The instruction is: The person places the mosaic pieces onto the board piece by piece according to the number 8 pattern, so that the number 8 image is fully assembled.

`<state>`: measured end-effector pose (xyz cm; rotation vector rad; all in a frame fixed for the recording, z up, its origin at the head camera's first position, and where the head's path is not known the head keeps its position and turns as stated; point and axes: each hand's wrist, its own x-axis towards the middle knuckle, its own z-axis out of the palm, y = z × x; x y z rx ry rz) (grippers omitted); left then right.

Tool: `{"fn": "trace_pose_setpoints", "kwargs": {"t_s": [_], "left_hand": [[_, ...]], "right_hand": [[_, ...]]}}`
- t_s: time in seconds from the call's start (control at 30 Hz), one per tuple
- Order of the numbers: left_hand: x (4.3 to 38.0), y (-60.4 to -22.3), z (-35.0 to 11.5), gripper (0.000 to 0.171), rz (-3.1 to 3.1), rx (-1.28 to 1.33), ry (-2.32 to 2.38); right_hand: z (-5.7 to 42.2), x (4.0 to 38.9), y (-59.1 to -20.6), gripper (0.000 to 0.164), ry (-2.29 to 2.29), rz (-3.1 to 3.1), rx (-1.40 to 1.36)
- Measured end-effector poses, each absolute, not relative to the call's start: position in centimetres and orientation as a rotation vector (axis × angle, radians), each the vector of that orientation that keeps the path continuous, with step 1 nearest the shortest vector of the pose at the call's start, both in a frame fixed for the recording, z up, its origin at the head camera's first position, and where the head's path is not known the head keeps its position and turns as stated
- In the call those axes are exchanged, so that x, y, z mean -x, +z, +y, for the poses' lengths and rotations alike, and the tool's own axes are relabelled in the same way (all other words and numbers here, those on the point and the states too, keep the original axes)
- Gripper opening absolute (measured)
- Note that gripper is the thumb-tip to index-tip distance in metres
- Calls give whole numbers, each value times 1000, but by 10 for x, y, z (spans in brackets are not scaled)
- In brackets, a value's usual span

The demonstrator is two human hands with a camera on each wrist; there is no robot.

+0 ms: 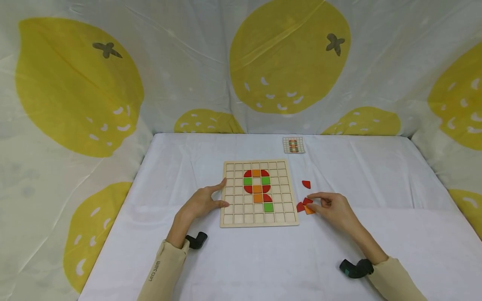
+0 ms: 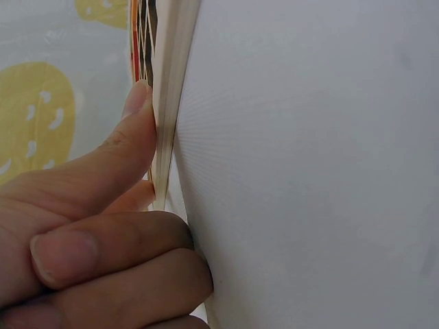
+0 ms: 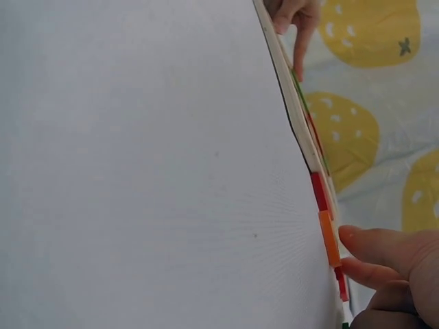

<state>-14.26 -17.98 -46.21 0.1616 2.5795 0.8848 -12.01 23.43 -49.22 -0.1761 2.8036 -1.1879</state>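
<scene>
A wooden grid board (image 1: pixel 233 218) lies on the white table with red, orange and green tiles set in its squares. At its left edge, my left hand (image 1: pixel 201 202) touches the frame with spread thumb and forefinger; the left wrist view shows the other fingers folded. My right hand (image 1: pixel 335 211) is just right of the board, thumb and forefinger apart over loose tiles. Beneath the fingertips are a red tile (image 1: pixel 307 201), an orange tile (image 3: pixel 329 238) and another red tile (image 1: pixel 300 207). Whether any tile is lifted is hard to see.
A small pattern card (image 1: pixel 293 145) lies behind the board, near the table's back edge. One red quarter-round tile (image 1: pixel 306 184) lies apart, right of the board. Lemon-print cloth (image 1: pixel 188 83) hangs round the back and sides.
</scene>
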Motion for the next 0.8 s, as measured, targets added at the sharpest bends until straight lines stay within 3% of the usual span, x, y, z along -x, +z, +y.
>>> {"fn": "trace_pose_setpoints", "kwargs": {"t_s": [0.8], "left_hand": [[142, -461, -178, 87, 2581, -152, 877]], "right_hand": [[235, 127, -484, 23, -1088, 2736, 170]]}}
